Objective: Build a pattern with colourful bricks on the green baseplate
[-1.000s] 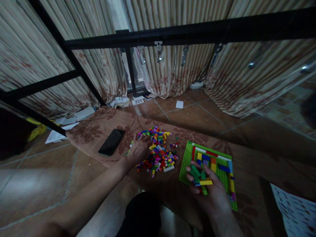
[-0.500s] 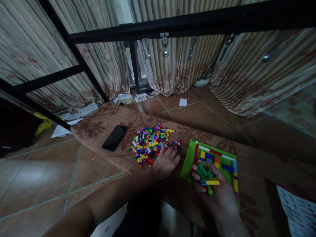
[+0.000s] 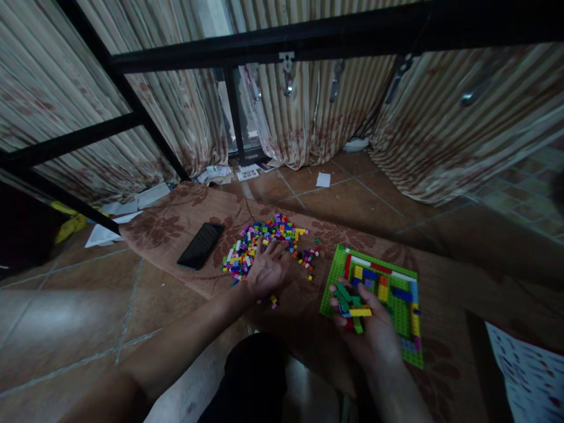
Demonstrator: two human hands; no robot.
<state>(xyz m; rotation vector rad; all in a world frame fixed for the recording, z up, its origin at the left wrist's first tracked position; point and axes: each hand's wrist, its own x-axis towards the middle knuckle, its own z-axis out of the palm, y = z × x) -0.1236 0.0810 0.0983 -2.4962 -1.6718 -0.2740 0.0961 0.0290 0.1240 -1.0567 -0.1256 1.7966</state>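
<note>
Brown floral cloth (image 3: 163, 220) with a coarse weave covers the tabletop under your hands. On it lies a loose pile of small bricks (image 3: 240, 255), hard glossy-looking blocks in yellow, white, purple, blue, orange and green. Beside the pile is a flat black phone (image 3: 200, 246) with rounded corners. On the other side lies a square green baseplate (image 3: 331, 288), its face studded, carrying rows of white, red, blue, yellow and orange bricks. Farther right is a printed sheet (image 3: 524, 370).

Your left hand (image 3: 268, 271) is palm down over the pile, fingers spread and slightly bent, their tips among the bricks; you can't tell whether that grip pinches any single piece. Your right hand (image 3: 372, 338) is turned palm up over the near part of the baseplate, its grip curled in a loose cup around a handful of bricks (image 3: 346, 298), mostly long green ones, with a yellow one lying across near the thumb.

Half a second ago your left hand was at the pile's right side, close to the baseplate; now it has moved left onto the middle. More pieces show scattered along the pile's right edge. Your right hand still cradles its handful.
</note>
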